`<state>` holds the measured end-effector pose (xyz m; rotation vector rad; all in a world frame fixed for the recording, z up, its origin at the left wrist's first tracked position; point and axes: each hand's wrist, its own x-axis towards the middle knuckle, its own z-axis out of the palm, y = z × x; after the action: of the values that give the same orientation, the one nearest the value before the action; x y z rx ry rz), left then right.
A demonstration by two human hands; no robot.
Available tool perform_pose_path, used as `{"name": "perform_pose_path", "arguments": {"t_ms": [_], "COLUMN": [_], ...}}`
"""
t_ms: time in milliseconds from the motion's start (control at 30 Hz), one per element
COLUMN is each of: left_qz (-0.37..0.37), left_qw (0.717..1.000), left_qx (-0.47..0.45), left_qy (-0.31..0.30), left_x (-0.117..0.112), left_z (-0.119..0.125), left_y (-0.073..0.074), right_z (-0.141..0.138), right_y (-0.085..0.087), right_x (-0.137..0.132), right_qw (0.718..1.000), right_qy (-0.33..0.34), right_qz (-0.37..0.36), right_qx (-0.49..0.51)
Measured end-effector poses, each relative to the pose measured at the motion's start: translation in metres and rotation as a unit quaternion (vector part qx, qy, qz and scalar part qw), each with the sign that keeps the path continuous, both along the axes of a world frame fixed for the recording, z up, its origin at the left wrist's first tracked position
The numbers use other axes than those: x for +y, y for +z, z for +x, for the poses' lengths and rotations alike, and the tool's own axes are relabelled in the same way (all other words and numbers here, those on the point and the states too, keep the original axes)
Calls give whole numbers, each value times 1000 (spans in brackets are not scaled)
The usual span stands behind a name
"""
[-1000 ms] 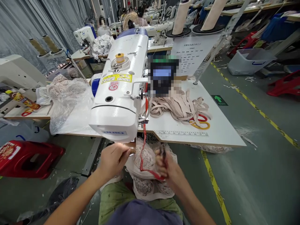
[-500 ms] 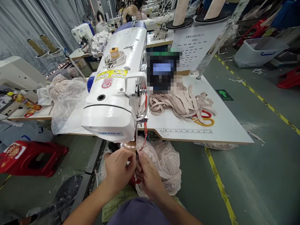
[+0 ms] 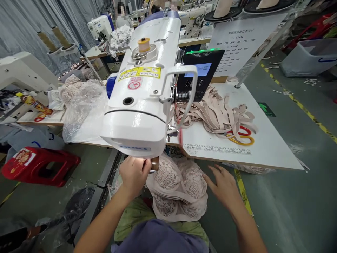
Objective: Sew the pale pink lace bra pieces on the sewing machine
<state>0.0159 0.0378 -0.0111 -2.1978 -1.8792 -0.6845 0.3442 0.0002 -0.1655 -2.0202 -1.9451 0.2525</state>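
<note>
My left hand [image 3: 133, 177] is under the head of a white sewing machine [image 3: 135, 130]. Its fingers are curled next to a copper-brown rounded part [image 3: 155, 163] of the machine, and what they hold, if anything, is hidden. My right hand [image 3: 223, 184] is off to the right with its fingers apart and holds nothing. Its fingertips are near the edge of a stack of pale pink lace bras [image 3: 181, 189], which lies over my lap below the machine. A blurred red thread [image 3: 180, 136] hangs by the needle side.
On the white table [image 3: 265, 140] lie a heap of beige straps [image 3: 216, 114], scissors with red and yellow handles [image 3: 242, 137] and a printed ruler [image 3: 216, 149]. A control screen [image 3: 201, 72] stands behind. A red stool [image 3: 42, 167] is at left.
My right hand has let go at the needle area and moved right, opening. My left hand stays under the machine head. The view has shifted, so the machine appears farther right.
</note>
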Motion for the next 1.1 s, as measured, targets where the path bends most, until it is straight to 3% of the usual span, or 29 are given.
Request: {"name": "perform_pose_path", "arguments": {"t_ms": [333, 533, 633, 700, 800, 967, 1100], "left_qz": [13, 64, 55, 38, 14, 30, 49], "left_qw": [1000, 998, 998, 998, 998, 991, 985], "left_qx": [18, 19, 28, 42, 69, 118, 139], "left_qy": [-5, -4, 0, 2, 0, -50, -89], "left_x": [0, 2, 3, 3, 2, 4, 8], "left_z": [1, 2, 3, 3, 3, -3, -10], "left_y": [0, -1, 0, 4, 12, 21, 22], "right_z": [-17, -21, -25, -34, -61, -127, -164], "right_y": [4, 3, 11, 25, 62, 130, 150], "right_x": [2, 1, 1, 2, 5, 25, 51], "right_qw": [996, 993, 986, 979, 962, 921, 911], "right_qy": [0, 10, -3, -6, 21, 180, 246], "right_qz": [-59, -74, -100, -103, -73, 71, 117], "right_qx": [70, 94, 130, 176, 262, 337, 311]}}
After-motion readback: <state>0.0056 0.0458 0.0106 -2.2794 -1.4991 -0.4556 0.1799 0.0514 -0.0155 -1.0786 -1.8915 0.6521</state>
